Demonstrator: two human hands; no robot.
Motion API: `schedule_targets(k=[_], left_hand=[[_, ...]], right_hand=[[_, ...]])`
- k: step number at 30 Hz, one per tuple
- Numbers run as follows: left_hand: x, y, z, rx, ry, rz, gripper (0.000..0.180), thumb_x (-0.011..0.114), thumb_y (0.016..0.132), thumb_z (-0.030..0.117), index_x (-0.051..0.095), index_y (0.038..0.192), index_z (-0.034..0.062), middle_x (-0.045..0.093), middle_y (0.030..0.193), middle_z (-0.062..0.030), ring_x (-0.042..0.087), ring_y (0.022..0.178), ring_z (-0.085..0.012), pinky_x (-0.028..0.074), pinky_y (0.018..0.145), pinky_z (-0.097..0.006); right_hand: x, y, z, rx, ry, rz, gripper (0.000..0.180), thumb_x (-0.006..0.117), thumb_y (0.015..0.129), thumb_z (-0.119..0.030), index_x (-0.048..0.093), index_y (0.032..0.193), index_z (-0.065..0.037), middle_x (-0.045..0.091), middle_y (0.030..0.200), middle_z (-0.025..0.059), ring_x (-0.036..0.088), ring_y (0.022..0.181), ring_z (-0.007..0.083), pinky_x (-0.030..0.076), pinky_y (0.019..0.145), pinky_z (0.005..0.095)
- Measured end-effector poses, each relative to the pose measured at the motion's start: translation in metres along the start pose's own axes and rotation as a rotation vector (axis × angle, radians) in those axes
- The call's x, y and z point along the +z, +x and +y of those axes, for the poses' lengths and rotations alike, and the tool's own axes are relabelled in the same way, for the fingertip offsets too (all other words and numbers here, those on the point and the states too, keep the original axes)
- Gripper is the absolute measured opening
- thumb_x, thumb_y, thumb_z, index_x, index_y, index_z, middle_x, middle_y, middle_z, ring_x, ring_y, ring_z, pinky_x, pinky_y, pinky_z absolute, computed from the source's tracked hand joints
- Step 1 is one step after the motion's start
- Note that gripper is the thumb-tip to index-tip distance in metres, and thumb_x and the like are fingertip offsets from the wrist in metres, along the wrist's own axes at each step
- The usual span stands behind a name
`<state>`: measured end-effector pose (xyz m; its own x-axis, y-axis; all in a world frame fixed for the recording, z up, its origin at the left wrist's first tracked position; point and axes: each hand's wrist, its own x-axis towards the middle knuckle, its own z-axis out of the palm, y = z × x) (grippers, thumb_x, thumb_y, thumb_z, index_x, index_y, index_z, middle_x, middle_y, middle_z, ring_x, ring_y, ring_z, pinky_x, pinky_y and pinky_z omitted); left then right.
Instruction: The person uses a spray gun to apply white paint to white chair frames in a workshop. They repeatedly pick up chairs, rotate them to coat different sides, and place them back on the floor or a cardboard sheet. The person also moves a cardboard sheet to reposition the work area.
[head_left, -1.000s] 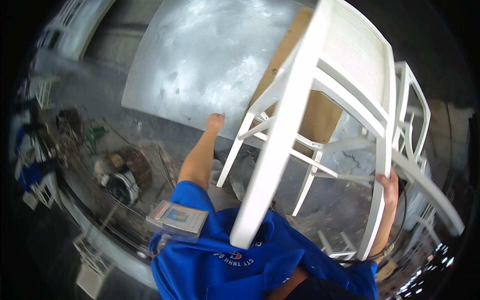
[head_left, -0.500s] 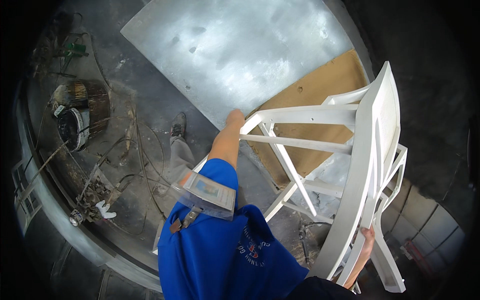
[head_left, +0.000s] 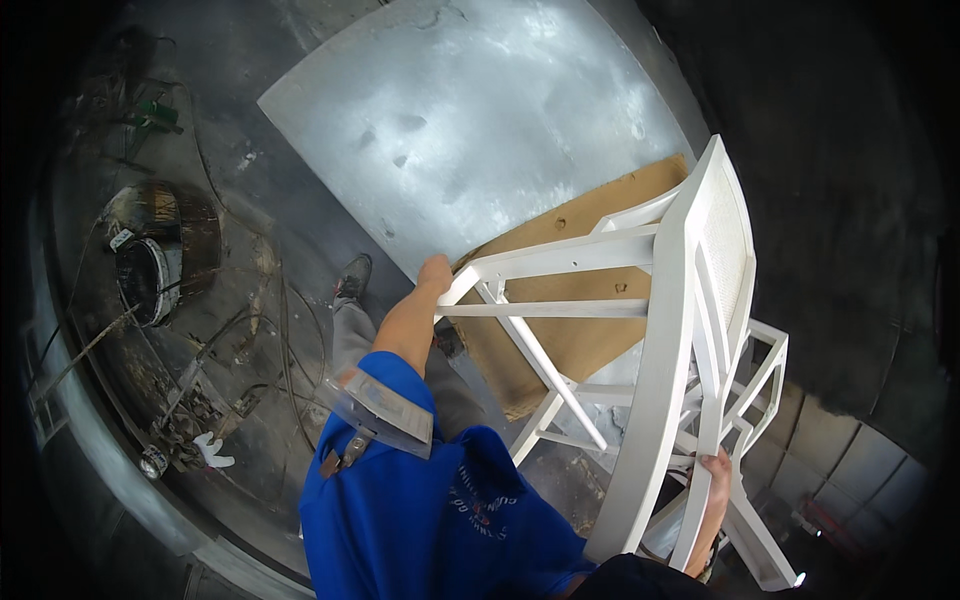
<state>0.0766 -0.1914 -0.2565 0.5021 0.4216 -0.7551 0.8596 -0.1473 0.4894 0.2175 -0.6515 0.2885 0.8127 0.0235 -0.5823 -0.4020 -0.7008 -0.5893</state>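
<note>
A white wooden chair frame (head_left: 668, 330) with a woven panel is held tilted in front of me, over a flat board. My left hand (head_left: 436, 272) is closed round the corner at the left end of its upper rail. Lower right, my right hand (head_left: 712, 485) has its fingers wrapped round a curved slat of the frame; part of that hand is hidden behind the slat. Beneath the frame lies a brown cardboard sheet (head_left: 490, 365) on the large grey-white board (head_left: 480, 130). More white chair parts show behind the frame at right; whether they belong to it I cannot tell.
On the left stand a stained drum and an open bucket (head_left: 150, 275), with hoses (head_left: 285, 350) tangled on the floor. A white glove-like piece (head_left: 212, 450) lies beside them. Pale square panels (head_left: 870, 465) and a red object (head_left: 832, 525) are at the lower right.
In the picture, the chair frame and my left hand have shifted left and a little down. My right hand stays on the slat. The view of the board and cardboard has shifted too.
</note>
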Motion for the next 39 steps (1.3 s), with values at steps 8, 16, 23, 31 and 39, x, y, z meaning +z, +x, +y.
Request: schedule_targets(k=[8, 16, 23, 31, 39], left_hand=[[-0.125, 0.029, -0.051, -0.124, -0.062, 0.034, 0.032, 0.048, 0.100, 0.009, 0.065, 0.127, 0.0026, 0.061, 0.138, -0.0244, 0.060, 0.127, -0.0418, 0.051, 0.106, -0.049], [-0.263, 0.070, -0.105, -0.333, -0.296, 0.085, 0.036, 0.042, 0.102, 0.009, 0.061, 0.132, 0.0036, 0.058, 0.141, -0.0251, 0.056, 0.132, -0.0425, 0.049, 0.109, -0.049], [-0.348, 0.108, -0.137, -0.363, -0.383, 0.174, 0.037, 0.036, 0.105, 0.012, 0.060, 0.133, 0.0047, 0.059, 0.141, -0.0237, 0.057, 0.131, -0.0424, 0.047, 0.112, -0.050], [-0.381, 0.163, -0.116, -0.336, -0.360, 0.307, 0.037, 0.038, 0.104, 0.015, 0.061, 0.131, 0.0046, 0.065, 0.130, -0.0273, 0.061, 0.124, -0.0451, 0.050, 0.106, -0.052], [-0.417, 0.209, -0.093, -0.342, -0.318, 0.308, 0.032, 0.045, 0.102, 0.013, 0.063, 0.127, 0.0042, 0.066, 0.129, -0.0248, 0.062, 0.123, -0.0425, 0.050, 0.104, -0.050]], right_hand=[[0.109, 0.027, -0.093, -0.031, -0.031, -0.077, 0.035, 0.069, 0.078, -0.028, 0.063, 0.098, 0.000, 0.058, 0.067, 0.0036, 0.056, 0.050, 0.0143, 0.047, 0.045, 0.0278], [0.233, 0.061, -0.226, -0.023, -0.063, -0.167, 0.030, 0.067, 0.083, -0.024, 0.062, 0.102, -0.002, 0.056, 0.066, 0.0035, 0.053, 0.047, 0.0144, 0.044, 0.042, 0.0296], [0.304, 0.105, -0.313, -0.071, -0.099, -0.280, 0.030, 0.067, 0.080, -0.021, 0.062, 0.103, -0.003, 0.057, 0.067, 0.0038, 0.056, 0.046, 0.0156, 0.049, 0.041, 0.0303], [0.340, 0.144, -0.369, -0.082, -0.134, -0.276, 0.025, 0.065, 0.081, -0.019, 0.062, 0.099, -0.001, 0.058, 0.066, 0.0051, 0.057, 0.048, 0.0162, 0.046, 0.043, 0.0298], [0.337, 0.202, -0.395, -0.029, -0.207, -0.246, 0.033, 0.065, 0.081, -0.029, 0.067, 0.094, 0.001, 0.060, 0.065, 0.0103, 0.058, 0.048, 0.0210, 0.047, 0.043, 0.0352]])
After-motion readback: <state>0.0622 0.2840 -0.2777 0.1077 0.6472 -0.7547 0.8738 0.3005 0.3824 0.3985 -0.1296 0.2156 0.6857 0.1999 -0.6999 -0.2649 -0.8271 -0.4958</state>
